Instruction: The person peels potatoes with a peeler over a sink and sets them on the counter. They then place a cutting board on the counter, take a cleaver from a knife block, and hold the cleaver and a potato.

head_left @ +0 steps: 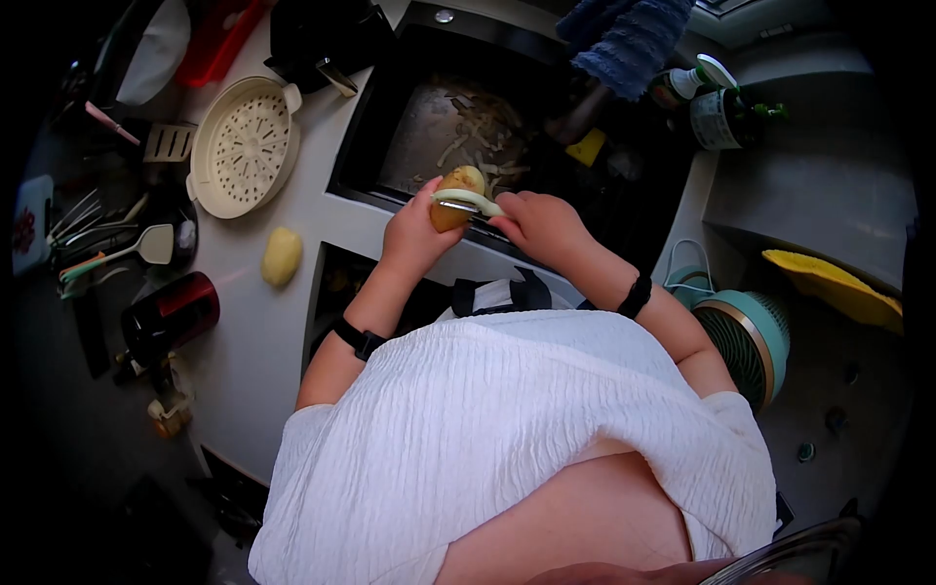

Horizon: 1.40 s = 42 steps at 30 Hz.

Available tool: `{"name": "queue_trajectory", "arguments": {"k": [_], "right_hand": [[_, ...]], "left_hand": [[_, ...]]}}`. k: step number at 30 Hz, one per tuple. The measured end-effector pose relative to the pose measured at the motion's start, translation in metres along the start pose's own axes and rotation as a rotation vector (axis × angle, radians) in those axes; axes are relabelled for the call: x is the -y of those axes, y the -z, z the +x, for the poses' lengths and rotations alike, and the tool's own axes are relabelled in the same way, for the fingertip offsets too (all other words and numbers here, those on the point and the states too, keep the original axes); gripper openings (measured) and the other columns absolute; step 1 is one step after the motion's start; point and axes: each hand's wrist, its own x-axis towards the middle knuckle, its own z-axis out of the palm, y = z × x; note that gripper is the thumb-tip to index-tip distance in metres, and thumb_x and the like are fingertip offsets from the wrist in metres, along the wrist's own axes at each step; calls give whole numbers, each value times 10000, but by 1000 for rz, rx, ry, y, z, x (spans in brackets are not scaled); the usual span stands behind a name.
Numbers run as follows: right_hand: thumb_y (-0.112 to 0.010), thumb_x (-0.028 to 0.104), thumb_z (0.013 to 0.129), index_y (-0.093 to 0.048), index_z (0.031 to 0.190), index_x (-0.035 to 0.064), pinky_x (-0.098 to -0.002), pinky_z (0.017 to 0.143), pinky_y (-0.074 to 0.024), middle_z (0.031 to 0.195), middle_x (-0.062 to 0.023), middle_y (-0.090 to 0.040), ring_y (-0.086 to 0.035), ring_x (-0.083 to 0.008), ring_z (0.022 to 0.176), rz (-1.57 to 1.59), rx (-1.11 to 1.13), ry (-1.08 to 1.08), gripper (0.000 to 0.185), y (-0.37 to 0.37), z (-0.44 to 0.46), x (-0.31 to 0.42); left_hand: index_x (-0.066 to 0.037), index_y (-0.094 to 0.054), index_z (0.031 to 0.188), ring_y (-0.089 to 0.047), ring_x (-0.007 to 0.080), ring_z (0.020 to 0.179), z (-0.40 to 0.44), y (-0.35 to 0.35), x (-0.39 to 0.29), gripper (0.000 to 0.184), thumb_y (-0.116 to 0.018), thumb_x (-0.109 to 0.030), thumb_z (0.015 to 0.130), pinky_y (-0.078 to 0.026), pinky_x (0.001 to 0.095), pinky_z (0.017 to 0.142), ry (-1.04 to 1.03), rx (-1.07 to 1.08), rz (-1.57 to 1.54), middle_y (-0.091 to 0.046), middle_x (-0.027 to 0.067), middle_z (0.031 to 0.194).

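Observation:
My left hand (417, 232) is wrapped round a partly peeled potato (458, 181) above the near edge of the sink. My right hand (542, 226) grips the handle of a pale green peeler (478, 201), whose blade lies across the potato. Pale flesh shows at the far end of the potato, while brown skin remains on the part nearer me. Below and beyond my hands, long strips of peel (480, 136) lie on the sink bottom. A peeled potato (282, 256) rests on the counter to my left.
The dark sink (353, 156) is ahead. Left on the counter (244, 341) are a cream strainer (248, 144), a dark red cup-like container (185, 310) and utensils (117, 244). Bottles (717, 119) and a blue towel (639, 44) are at right; a green fan (746, 336) stands lower right.

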Motion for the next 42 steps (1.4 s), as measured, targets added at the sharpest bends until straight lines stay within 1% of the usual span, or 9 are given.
{"name": "queue_trajectory", "arguments": {"k": [7, 10, 13, 16, 20, 25, 30, 35, 42], "right_hand": [[-500, 361, 951, -579, 911, 68, -477, 645, -502, 802, -159, -662, -643, -371, 786, -75, -89, -338, 306, 6, 24, -42], [-535, 368, 936, -602, 1002, 71, -469, 641, -499, 828, -178, -659, -642, -367, 799, -2, -138, -274, 311, 8, 19, -45], [-590, 372, 909, -610, 1122, 89, -416, 615, -500, 836, -155, -659, -656, -295, 777, 510, -192, -155, 355, 2, 13, -29], [-647, 361, 886, -554, 1236, 100, -226, 526, -427, 904, -12, -608, -517, -79, 641, 1097, 33, -293, 447, -1, 10, -16], [-657, 357, 885, -496, 1261, 114, -179, 513, -383, 953, 15, -565, -438, -50, 588, 1487, 266, -353, 476, -9, 15, -12], [-645, 353, 900, -469, 1233, 131, -157, 512, -349, 923, 30, -535, -414, -35, 589, 1877, 512, -228, 437, -10, 12, -6], [-590, 350, 931, -507, 1176, 115, -197, 542, -402, 892, 22, -582, -432, -56, 583, 1569, 310, -240, 350, -7, 16, 26], [-516, 325, 964, -570, 1073, 75, -305, 612, -465, 859, -39, -638, -554, -147, 654, 1001, -92, -350, 278, 0, 6, 22], [-525, 269, 934, -572, 1021, 86, -393, 693, -492, 872, -114, -628, -611, -321, 796, 172, -95, 186, 207, 5, -15, 24]], "left_hand": [[-116, -456, 1350, -624, 328, 1030, -4, 2, -4, 769, -794, -301, 685, -510, 383, 851, -65, 12, -57, -639, 157, 1140], [-124, -462, 1350, -622, 325, 1035, -5, 6, -4, 769, -799, -301, 681, -508, 379, 860, -80, -37, -47, -637, 149, 1145], [-134, -466, 1351, -623, 317, 1036, -5, 11, -1, 768, -804, -290, 679, -507, 372, 874, -131, -62, -18, -621, 137, 1177], [-125, -482, 1344, -610, 297, 1061, -6, 17, -2, 767, -822, -241, 667, -498, 350, 900, -270, -77, -2, -595, 131, 1218], [-105, -446, 1364, -592, 256, 1101, -12, 47, -28, 843, -859, -186, 633, -483, 340, 942, -288, 36, -87, -548, 122, 1281], [-66, -355, 1393, -551, 230, 1164, -4, 57, -20, 951, -884, -279, 632, -464, 372, 986, -377, -37, -941, -524, 137, 1303], [-100, -410, 1356, -474, 240, 1253, 11, 8, -9, 799, -549, -677, 821, -378, 422, 1057, -52, 79, -1653, -515, 75, 1320], [-125, -470, 1313, -495, 229, 1207, 15, 5, 2, 618, -413, -606, 930, -404, 421, 1019, 195, 125, -1679, -532, 54, 1288], [-121, -460, 1313, -539, 241, 1154, 0, 1, -5, 538, -361, -521, 969, -448, 387, 955, 352, 119, -1748, -548, 87, 1240]]}}
